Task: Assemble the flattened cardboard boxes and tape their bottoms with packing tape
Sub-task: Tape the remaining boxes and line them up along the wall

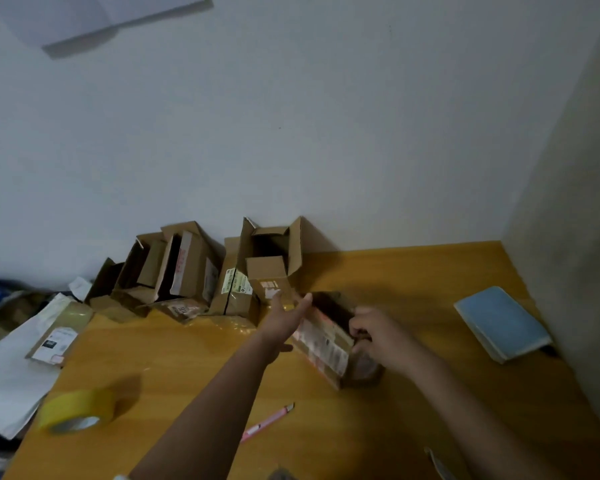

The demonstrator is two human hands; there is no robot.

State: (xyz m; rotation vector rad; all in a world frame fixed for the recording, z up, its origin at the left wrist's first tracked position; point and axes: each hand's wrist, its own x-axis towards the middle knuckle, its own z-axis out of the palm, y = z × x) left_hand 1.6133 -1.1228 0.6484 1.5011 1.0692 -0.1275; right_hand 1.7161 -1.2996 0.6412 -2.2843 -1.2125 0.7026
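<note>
Fingers (pixel 359 332) on the right hand (pixel 378 336) are curled over the near end of the small labelled box (pixel 326 341), gripping its rim, while the left hand (pixel 284 317) is stretched out flat with straight fingers against the box's far left side, not clamping anything. It's all a bit blurry, so I can't say exactly which flap the right hand has hold of.

That box sits mid-worktop (pixel 187 358), lying on its side with the open dark cavity facing up and away. Looks to me like the squaring-up stage: box popped open, bottom not taped yet as far as I can see.

To do this bit well, I'd keep the flat left palm as a brace so the walls stay square, and use the right hand to fold the short flaps in first, then the long ones, so the seam meets cleanly. Then flip it so the seam faces up before reaching for tape.

The yellow packing tape roll (pixel 75 408) is well off at the near left and the pink utility knife (pixel 269 422) is near the middle front, so one hand will have to leave the box to reach them. Already-opened boxes (pixel 187 268) stand at the far edge against the wall; a blue notebook (pixel 503 322) lies off right.
</note>
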